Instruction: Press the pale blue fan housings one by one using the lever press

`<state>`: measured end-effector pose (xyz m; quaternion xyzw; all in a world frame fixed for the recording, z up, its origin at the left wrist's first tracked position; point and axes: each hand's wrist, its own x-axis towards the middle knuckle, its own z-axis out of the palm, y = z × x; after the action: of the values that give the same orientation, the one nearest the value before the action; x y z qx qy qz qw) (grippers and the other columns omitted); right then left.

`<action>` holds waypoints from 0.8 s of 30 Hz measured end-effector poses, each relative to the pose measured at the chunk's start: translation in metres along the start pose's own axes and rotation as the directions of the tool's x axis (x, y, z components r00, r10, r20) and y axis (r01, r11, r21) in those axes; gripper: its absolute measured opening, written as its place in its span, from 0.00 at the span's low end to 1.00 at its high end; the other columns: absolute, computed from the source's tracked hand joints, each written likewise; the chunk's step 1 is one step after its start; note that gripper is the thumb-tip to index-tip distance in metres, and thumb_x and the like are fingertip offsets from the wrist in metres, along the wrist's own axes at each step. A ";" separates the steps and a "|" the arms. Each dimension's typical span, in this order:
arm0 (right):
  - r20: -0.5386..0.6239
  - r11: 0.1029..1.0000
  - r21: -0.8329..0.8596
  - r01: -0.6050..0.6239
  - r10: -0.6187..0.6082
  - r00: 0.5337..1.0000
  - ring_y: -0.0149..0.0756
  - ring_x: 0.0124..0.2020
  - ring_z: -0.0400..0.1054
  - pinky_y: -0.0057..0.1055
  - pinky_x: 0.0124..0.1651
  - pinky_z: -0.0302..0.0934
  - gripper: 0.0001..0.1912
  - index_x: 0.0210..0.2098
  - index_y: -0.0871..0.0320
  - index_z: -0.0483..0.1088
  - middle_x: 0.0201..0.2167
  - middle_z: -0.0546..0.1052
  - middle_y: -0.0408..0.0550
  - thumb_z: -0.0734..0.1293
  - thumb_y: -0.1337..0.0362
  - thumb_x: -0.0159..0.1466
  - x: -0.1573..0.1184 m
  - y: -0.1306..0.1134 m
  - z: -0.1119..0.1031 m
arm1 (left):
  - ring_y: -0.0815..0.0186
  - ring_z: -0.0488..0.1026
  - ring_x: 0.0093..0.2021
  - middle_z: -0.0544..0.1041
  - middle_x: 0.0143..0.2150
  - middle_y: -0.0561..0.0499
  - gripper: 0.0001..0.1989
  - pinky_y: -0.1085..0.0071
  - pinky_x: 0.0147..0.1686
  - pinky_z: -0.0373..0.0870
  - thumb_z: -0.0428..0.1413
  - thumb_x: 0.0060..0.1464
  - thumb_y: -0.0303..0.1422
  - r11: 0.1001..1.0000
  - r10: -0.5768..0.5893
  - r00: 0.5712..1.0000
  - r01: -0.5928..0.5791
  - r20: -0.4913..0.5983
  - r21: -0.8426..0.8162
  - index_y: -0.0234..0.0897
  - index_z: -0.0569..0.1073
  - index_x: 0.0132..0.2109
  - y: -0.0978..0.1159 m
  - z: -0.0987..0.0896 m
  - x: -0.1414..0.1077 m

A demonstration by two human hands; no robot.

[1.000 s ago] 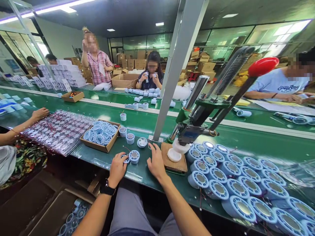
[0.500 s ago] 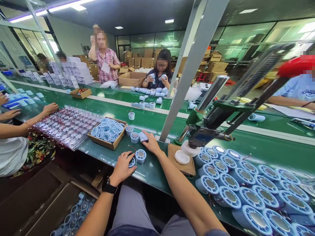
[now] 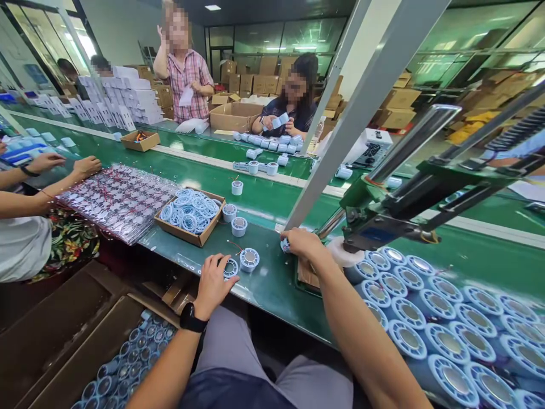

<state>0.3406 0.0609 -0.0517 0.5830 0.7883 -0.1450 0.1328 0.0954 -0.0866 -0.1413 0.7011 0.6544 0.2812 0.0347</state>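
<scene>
Our left hand curves around a blue disc lying at the bench's near edge, thumb and forefinger by its rim; whether they grip it or only touch it, we cannot tell. Just beside the disc stands a cup with a grey round centre. Our right hand is closed on a pale blue piece, mostly hidden by the fingers, near the left side of the press. Left of the cup, we have a shallow box heaped with thin blue rings. Across the green belt sits a small tray with a few dark and orange bits, too small to make out. On the floor to our left, a big carton holds many blue cylinders, packed close together. On the far bench stands an open carton; we cannot see what it holds.
</scene>
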 end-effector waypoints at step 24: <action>-0.701 0.555 0.620 0.554 0.074 0.709 0.42 0.67 0.54 0.43 0.67 0.55 0.29 0.62 0.54 0.62 0.66 0.55 0.55 0.63 0.69 0.61 -0.118 -0.021 0.142 | 0.53 0.73 0.54 0.75 0.56 0.40 0.28 0.53 0.57 0.68 0.60 0.53 0.42 0.823 -0.292 0.956 0.258 0.011 -0.506 0.37 0.68 0.58 0.012 -0.010 -0.004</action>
<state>0.3594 -0.1034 -0.1368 0.4650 0.7059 -0.2851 -0.4518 0.1014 -0.0955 -0.1293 0.5562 0.6535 0.4570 0.2341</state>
